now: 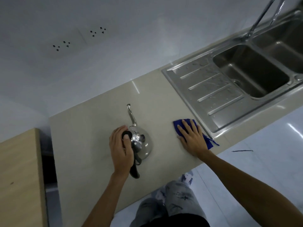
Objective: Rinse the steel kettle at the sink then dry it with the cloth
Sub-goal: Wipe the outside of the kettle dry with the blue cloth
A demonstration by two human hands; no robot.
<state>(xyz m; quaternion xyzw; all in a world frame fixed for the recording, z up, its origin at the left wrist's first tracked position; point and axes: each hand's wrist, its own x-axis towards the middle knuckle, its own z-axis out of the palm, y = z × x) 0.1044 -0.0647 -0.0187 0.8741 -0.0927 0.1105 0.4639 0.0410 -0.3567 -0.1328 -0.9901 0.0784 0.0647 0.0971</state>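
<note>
A shiny steel kettle (144, 143) with a long thin spout and a black handle stands on the beige counter (82, 141). My left hand (120, 149) rests over its top, thumb on the black lid knob, and hides part of the lid. To the right a blue cloth (180, 124) lies flat on the counter beside the sink's drainboard. My right hand (191, 136) lies on it with fingers spread, palm down. The steel sink (252, 74) is at the upper right, with its tap (260, 18) above the basin.
The ribbed drainboard (211, 89) carries water drops. A wooden surface (18, 174) adjoins the counter at the left, with a dark gap between. Wall sockets (78, 38) sit on the white wall behind. My legs and the glossy floor (262, 161) show below the counter's front edge.
</note>
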